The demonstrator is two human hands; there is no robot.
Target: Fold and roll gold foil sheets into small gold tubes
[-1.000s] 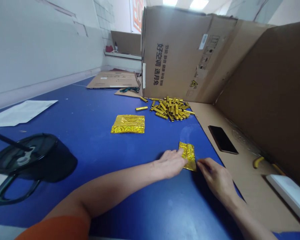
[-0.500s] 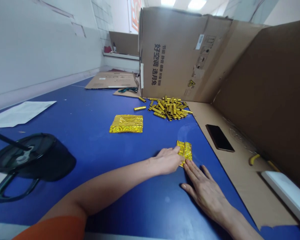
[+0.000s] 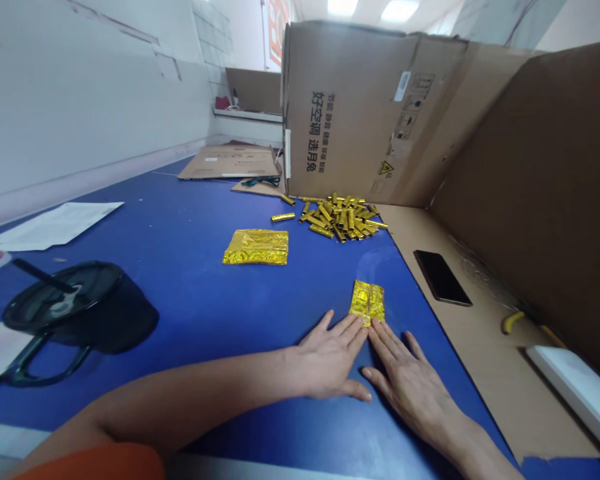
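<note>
A small sheet of gold foil paper [image 3: 367, 300], folded with both sides meeting at a middle seam, lies flat on the blue table. My left hand [image 3: 333, 353] rests beside it with fingers stretched and fingertips on its lower left edge. On the lower right edge lie the fingertips of my right hand [image 3: 405, 373], its fingers also extended and the thumb apart. Farther left is a flat stack of gold foil sheets [image 3: 257, 247]. Beyond it, a pile of rolled gold foil tubes [image 3: 343, 217] sits against the cardboard box.
A dark lidded mug with a straw [image 3: 105, 307] stands at the left, near white paper [image 3: 55, 223]. The large cardboard box [image 3: 355, 113] borders the back. On cardboard at the right lie a phone [image 3: 443, 277], a yellow-handled tool [image 3: 512, 323] and a white box [image 3: 575, 387].
My left hand has drawn back from the top of the foil sheet and flattened, its fingers now spread at the lower edge. The right hand has stayed in place.
</note>
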